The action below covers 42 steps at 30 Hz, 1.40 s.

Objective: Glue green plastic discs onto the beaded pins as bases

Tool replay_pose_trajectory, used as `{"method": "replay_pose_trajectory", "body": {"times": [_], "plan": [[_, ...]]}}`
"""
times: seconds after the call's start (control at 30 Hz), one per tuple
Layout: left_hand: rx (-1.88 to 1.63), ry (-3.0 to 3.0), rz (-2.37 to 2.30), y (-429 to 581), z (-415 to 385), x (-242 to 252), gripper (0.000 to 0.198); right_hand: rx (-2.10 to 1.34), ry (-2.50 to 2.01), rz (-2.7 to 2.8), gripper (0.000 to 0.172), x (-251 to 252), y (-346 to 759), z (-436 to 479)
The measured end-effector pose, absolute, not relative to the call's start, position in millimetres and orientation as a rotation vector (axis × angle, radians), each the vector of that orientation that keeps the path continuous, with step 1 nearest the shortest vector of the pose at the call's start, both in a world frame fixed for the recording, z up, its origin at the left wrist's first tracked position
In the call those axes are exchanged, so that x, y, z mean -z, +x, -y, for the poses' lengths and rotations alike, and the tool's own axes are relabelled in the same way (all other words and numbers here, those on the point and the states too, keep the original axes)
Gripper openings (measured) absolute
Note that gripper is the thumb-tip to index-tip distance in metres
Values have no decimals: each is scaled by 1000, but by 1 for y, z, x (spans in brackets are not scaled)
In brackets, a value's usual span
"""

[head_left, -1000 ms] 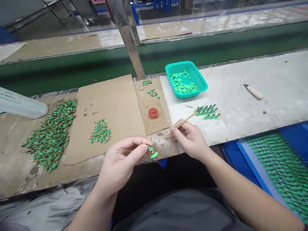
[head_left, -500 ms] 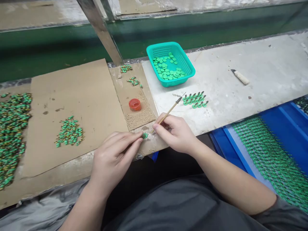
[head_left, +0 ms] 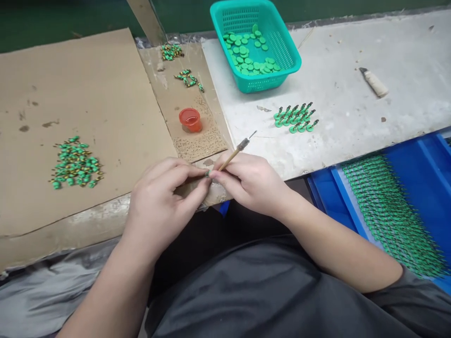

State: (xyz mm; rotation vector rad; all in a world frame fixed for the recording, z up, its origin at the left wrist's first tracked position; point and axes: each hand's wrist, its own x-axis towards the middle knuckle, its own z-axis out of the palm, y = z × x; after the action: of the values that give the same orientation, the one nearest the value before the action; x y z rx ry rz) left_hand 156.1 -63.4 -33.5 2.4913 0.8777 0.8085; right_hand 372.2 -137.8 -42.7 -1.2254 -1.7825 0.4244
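My left hand (head_left: 164,202) pinches a tiny green piece (head_left: 207,173) between thumb and fingers at the bench's front edge; the piece is almost hidden. My right hand (head_left: 252,183) touches the left fingertips and grips a thin wooden brush (head_left: 234,152), its tip pointing up and to the right. A small red cap of paint (head_left: 190,119) stands on the cardboard strip just beyond the hands. A row of finished green pieces (head_left: 295,119) lies on the grey benchtop to the right.
A teal basket (head_left: 287,51) of green discs stands at the back. A small pile of green-and-gold pieces (head_left: 75,163) lies on the cardboard sheet (head_left: 77,94) at left. A blue tray (head_left: 435,169) with rows of green pieces (head_left: 391,211) sits lower right. A small wrapped tool (head_left: 373,82) lies far right.
The camera has tilted down and closer. My two hands have come together, and the green piece that hung from my left fingers is now almost covered by both hands' fingertips.
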Motion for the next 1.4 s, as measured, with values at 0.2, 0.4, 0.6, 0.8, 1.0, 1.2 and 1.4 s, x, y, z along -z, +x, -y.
{"method": "replay_pose_trajectory", "body": {"times": [0.2, 0.4, 0.6, 0.8, 1.0, 1.2, 1.4], "plan": [[-820, 2473, -884, 155, 64, 35, 8, -384, -1266, 1829, 26, 49, 370, 136], [-759, 2404, -945, 154, 66, 33, 14, -466, -1337, 1841, 26, 45, 370, 137], [-769, 2400, -935, 155, 65, 33, 15, -414, -1314, 1868, 24, 45, 368, 138], [-782, 2429, -889, 155, 63, 34, 14, -372, -1270, 1870, 24, 46, 366, 138], [-747, 2379, -913, 155, 63, 32, 14, -595, -1338, 1760, 29, 42, 368, 134], [-697, 2369, -1005, 152, 67, 30, 16, -598, -1366, 1264, 25, 32, 379, 168], [-822, 2377, -1066, 157, 76, 26, 18, -418, -1472, 1387, 22, 20, 403, 228]]}}
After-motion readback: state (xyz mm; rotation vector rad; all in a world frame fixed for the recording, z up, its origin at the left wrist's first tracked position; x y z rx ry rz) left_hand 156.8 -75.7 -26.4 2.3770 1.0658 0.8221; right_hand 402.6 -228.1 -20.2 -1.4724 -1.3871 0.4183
